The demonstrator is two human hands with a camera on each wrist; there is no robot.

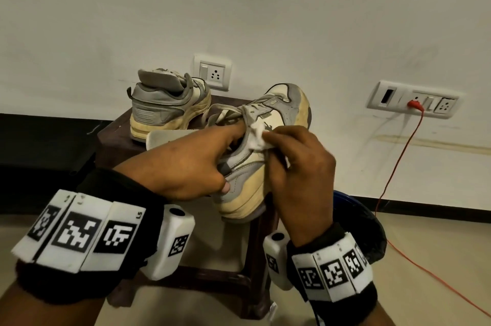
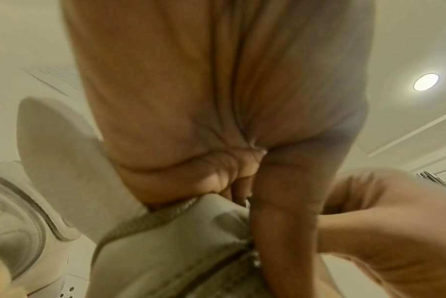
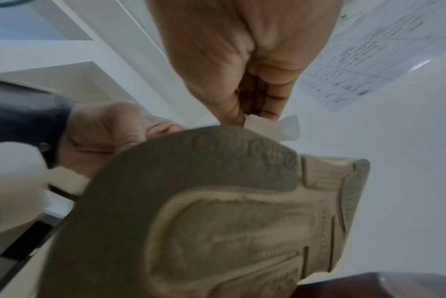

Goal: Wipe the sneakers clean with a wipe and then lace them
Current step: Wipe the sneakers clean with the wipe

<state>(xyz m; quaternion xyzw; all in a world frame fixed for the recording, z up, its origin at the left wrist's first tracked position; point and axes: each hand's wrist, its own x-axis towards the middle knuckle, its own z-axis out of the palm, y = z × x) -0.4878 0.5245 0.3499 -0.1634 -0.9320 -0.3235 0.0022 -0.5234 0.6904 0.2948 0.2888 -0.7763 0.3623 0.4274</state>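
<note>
Held sneaker toe-away, tilted up

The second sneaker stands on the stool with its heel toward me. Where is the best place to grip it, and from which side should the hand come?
Probably grip the sneaker on the stool at its heel collar, coming from above on the near side. The heel faces the camera, the opening points up, and the collar rim is free, so fingers could slip inside with the thumb on the heel.

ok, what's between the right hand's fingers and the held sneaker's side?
A crumpled white wipe, pinched by the right hand against the sneaker that the left hand grips; clearest in the head view.
</note>
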